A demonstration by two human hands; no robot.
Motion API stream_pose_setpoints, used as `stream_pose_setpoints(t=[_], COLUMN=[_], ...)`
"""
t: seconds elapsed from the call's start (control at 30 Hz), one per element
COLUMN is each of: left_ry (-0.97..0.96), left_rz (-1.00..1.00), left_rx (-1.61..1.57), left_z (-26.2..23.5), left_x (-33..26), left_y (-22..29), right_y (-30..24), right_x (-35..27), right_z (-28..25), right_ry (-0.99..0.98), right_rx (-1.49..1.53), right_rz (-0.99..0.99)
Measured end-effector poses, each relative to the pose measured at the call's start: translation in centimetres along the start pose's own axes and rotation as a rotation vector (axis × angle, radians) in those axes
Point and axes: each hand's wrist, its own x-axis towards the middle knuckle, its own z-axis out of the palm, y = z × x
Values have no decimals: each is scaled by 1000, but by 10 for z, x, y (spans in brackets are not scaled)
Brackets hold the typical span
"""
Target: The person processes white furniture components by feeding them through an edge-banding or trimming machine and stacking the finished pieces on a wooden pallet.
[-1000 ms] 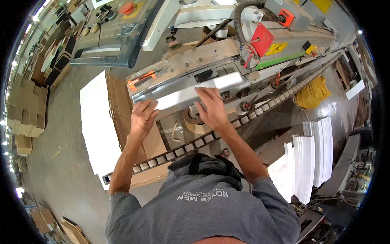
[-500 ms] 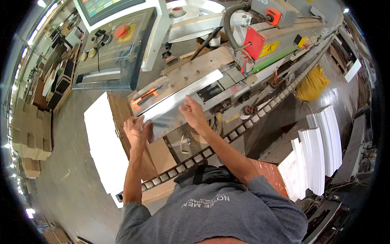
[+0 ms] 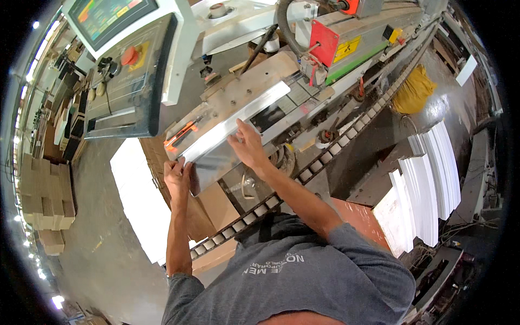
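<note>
A long, narrow white strip point(image 3: 262, 104) lies slantwise on the metal bed of a machine point(image 3: 208, 165). At its near left end is my left hand point(image 3: 177, 179), fingers bent and closed on the strip's end. My right hand point(image 3: 249, 146) is at the strip's near edge, around its middle, with curled fingers pinched against it. Just beyond the strip, an orange utility knife point(image 3: 181, 136) rests on a dusty plate point(image 3: 241, 89) with bolt holes. The undersides of my fingers are hidden.
At upper left stands a control panel point(image 3: 127, 81) with a screen and red button. A red-and-green machine head point(image 3: 346, 49) is at upper right. White panels are stacked left point(image 3: 135, 189) and right point(image 3: 422, 189). A roller track point(image 3: 303, 176) runs before me; a yellow sack point(image 3: 414, 89) sits beyond.
The whole view has turned slightly. My left hand's fingers have drawn together on the strip's end. My right hand stays along the strip's near edge, and its fingers have curled in more.
</note>
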Motion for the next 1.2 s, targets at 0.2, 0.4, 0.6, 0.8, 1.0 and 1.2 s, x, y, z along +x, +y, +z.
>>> stream_pose_setpoints(t=[0.2, 0.4, 0.6, 0.8, 1.0, 1.2], left_ry=[66, 116, 165, 105, 128, 63], left_rz=[80, 139, 225, 263, 343, 349], left_rx=[-29, -72, -19, -37, -79, -197], left_z=[24, 59, 104, 134, 192, 210], left_x=[13, 26, 50, 67, 97, 117], left_y=[32, 68, 117, 169, 194, 248], right_y=[4, 48, 39, 33, 70, 135], right_x=[13, 43, 66, 38, -106, -265], right_z=[-33, -57, -129, -173, -263, -394], right_ry=[70, 251, 229, 320, 395, 746], right_rx=[35, -37, -101, -37, -216, -710], right_rz=[-28, -204, -155, -367, -247, 164])
